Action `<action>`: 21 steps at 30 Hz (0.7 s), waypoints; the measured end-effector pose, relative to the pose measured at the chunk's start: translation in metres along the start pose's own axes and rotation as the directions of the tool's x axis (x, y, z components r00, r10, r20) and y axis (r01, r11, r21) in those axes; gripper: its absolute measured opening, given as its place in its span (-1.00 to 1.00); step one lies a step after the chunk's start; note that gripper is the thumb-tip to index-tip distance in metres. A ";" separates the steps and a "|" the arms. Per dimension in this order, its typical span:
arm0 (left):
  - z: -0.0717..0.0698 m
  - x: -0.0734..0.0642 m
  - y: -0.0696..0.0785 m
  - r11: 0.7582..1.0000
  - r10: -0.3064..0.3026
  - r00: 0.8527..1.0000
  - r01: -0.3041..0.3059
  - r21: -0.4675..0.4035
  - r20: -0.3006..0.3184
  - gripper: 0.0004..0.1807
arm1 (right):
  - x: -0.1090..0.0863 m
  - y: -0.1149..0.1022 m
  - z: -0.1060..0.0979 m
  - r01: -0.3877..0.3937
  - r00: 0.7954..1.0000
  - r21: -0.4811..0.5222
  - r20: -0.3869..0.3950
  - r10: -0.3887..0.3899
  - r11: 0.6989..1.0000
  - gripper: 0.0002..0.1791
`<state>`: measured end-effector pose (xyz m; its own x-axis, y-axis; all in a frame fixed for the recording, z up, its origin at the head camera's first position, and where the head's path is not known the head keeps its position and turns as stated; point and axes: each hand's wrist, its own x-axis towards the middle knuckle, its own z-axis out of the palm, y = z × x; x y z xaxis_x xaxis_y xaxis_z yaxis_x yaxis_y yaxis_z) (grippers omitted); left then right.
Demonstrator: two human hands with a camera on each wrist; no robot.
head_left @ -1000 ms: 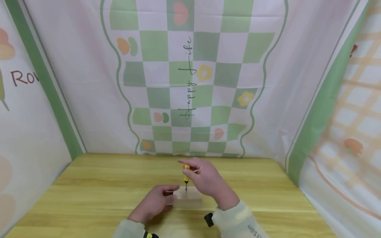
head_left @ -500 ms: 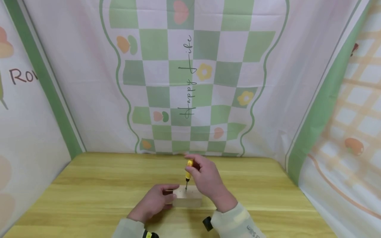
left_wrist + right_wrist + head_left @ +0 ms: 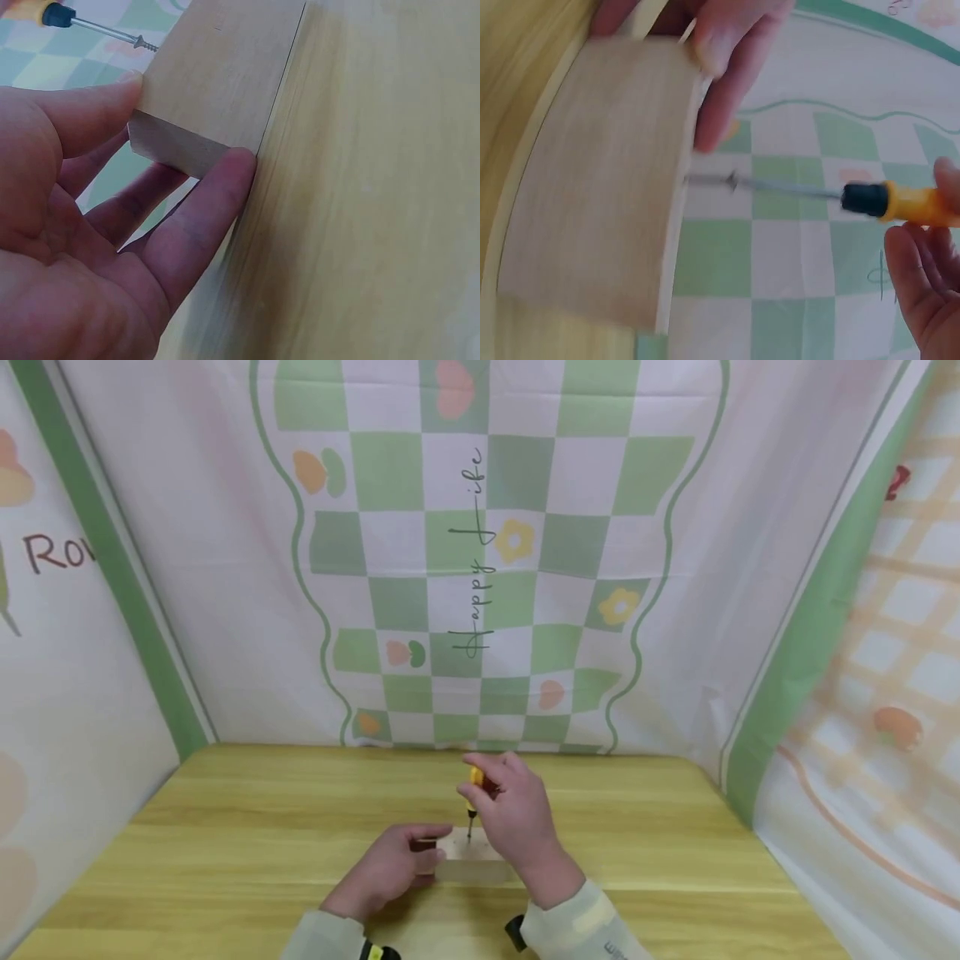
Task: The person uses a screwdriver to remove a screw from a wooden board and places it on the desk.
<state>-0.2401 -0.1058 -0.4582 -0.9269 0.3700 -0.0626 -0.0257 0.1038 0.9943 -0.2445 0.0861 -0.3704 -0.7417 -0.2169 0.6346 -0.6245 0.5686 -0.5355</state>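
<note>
A pale wooden block [image 3: 472, 871] rests on the table, its left end gripped between the thumb and fingers of my left hand [image 3: 390, 868]. My right hand [image 3: 525, 818] holds a screwdriver [image 3: 476, 774] by its yellow handle, fingers around the upper part. The shaft points down, nearly upright, over the block's upper face. At its tip a screw [image 3: 148, 46] stands with its threads showing above the wood. Blur in the right wrist view softens the screw and shaft. Small dark spots mark the block's top on both sides of the screw. My right hand hides part of the block's right end.
The wood-grain table [image 3: 247, 835] extends around both hands. A green-and-white checked cloth [image 3: 480, 610] hangs behind its far edge, with printed cloth panels at left and right. Black wrist gear [image 3: 516, 932] sits by the right sleeve.
My right hand has turned on the screwdriver handle and its wrist has swung left. The handle leaned right half a second ago and is now more upright. The left hand and block stay put.
</note>
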 end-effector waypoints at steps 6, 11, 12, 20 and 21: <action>0.000 0.002 -0.001 1.000 -0.019 1.000 0.019 0.010 -0.010 -0.59 | 0.005 -0.002 -0.005 -0.006 0.997 0.047 0.074 0.002 0.999 -0.70; -0.001 0.001 -0.001 1.000 -0.011 1.000 0.011 0.022 -0.005 -0.60 | 0.011 0.002 -0.014 -0.070 0.971 0.168 0.238 0.029 0.983 -0.66; -0.001 0.001 -0.001 1.000 -0.009 1.000 0.009 0.022 -0.005 -0.60 | 0.011 0.003 -0.015 -0.087 0.967 0.181 0.252 0.039 0.980 -0.66; 0.000 0.002 -0.001 0.999 -0.032 0.999 0.032 0.015 -0.018 -0.60 | 0.002 -0.004 -0.006 -0.108 0.994 0.032 0.033 0.107 0.994 -0.67; 0.001 0.002 -0.001 0.999 -0.030 0.999 0.030 0.014 -0.019 -0.60 | 0.001 -0.005 -0.005 -0.095 0.995 0.005 0.013 0.095 0.995 -0.67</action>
<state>-0.2415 -0.1047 -0.4596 -0.9327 0.3492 -0.0904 -0.0482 0.1276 0.9907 -0.2410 0.0866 -0.3640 -0.8006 -0.1723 0.5738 -0.5526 0.5826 -0.5960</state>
